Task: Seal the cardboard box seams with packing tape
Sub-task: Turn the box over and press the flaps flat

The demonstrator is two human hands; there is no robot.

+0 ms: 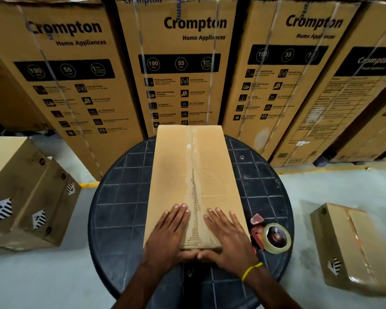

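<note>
Box: long cardboard box (176,175) lies lengthwise on the table, centre of frame, its far end reaching past the table's far edge.
Seam: runs down the middle of the box top. Clear tape (191,146) shines over its far part; nearer, the cardboard surface along the seam looks torn and ribbed.
Left hand (169,230): flat on the box top at the near end, just left of the seam. Fingers straight and close together, gripping nothing. Thumb hooks over the near edge.
Right hand (226,235): flat on the box top just right of the seam, fingers straight and slightly spread, gripping nothing. Thumb goes over the near edge and meets the left thumb on the end face.
Wristband (251,269): yellow, on the right wrist.
Table (120,197): round, dark, grid-patterned top, lower centre.
Dispenser (270,235): red tape dispenser with a clear roll, on the table just right of the box, beside the right hand but not touching it.
Floor, left: open brown boxes (20,186) with striped labels.
Floor, right: one taped box (352,246), lower right.
Background: tall "Crompton Home Appliances" cartons (187,63) stand in a row across the top of frame.
</note>
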